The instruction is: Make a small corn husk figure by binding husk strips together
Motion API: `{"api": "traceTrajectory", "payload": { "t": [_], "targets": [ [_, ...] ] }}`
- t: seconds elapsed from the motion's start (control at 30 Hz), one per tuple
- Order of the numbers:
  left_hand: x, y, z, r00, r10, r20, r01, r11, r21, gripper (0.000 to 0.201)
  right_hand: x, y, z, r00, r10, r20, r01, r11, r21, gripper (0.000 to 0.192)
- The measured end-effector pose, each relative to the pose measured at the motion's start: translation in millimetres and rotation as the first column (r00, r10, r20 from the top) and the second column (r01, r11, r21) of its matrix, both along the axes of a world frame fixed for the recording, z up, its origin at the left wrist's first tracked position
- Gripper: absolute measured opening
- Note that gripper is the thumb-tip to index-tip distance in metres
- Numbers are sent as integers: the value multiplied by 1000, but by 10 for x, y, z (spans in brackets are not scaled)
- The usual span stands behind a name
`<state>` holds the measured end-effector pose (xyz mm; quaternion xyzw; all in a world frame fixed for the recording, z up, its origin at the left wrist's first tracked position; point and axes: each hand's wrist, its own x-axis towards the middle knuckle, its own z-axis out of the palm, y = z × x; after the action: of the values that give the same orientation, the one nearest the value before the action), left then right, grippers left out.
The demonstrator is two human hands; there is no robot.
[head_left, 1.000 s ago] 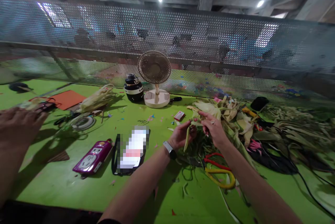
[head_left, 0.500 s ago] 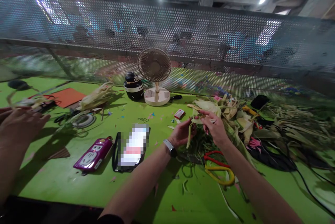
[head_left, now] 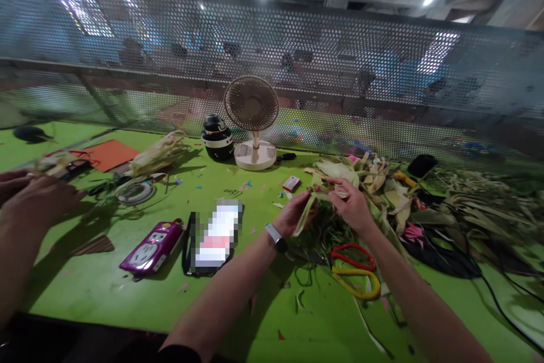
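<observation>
In my left hand (head_left: 294, 214), which wears a watch on its wrist, the fingers are closed on a pale green corn husk strip (head_left: 305, 218) that hangs down past them. My right hand (head_left: 353, 208) pinches the same strip near its upper end, thumb against fingers, just right of the left hand. Beneath both hands lies a heap of thin green scraps (head_left: 329, 233). Scissors with one red and one yellow handle (head_left: 356, 284) rest close below the right hand. Behind it spreads a pile of pale corn husks (head_left: 340, 171).
A fan (head_left: 255, 154), a black jar-like bottle (head_left: 217, 142) and a small red-and-white box (head_left: 291, 183) stand ahead. A phone (head_left: 219, 235) and purple power strip (head_left: 151, 248) lie left. Another person's hands (head_left: 38, 204) work at far left. Black cables (head_left: 495, 295) run along the right.
The hanging end of the husk strip has swung left, towards my left wrist. My hands stay nearly in place. At far left, the other person's hands have shifted slightly.
</observation>
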<state>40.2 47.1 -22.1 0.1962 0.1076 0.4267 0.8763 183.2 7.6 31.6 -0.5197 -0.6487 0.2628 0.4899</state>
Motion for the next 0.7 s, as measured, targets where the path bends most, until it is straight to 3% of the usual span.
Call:
{"api": "traceTrajectory", "payload": {
  "t": [0.07,0.17,0.27,0.43,0.7],
  "targets": [
    [-8,0,16,1000,1,7,-1,1000,1,20,12,27,-3,997,31,-70,-36,997,-66,27],
    [-4,-7,5,999,3,-32,-3,1000,4,20,-15,6,16,992,85,-89,-89,995,-45,33],
    [3,-15,-3,999,4,-47,-3,1000,26,20,-7,-17,43,996,53,-71,-53,999,-7,33],
    [-2,-19,53,999,32,-37,-32,999,3,24,55,11,44,995,50,-85,-56,996,-68,35],
    [-11,-6,110,998,7,-59,-12,996,-86,12,30,52,-14,993,46,-104,-58,992,-115,37]
  ]
}}
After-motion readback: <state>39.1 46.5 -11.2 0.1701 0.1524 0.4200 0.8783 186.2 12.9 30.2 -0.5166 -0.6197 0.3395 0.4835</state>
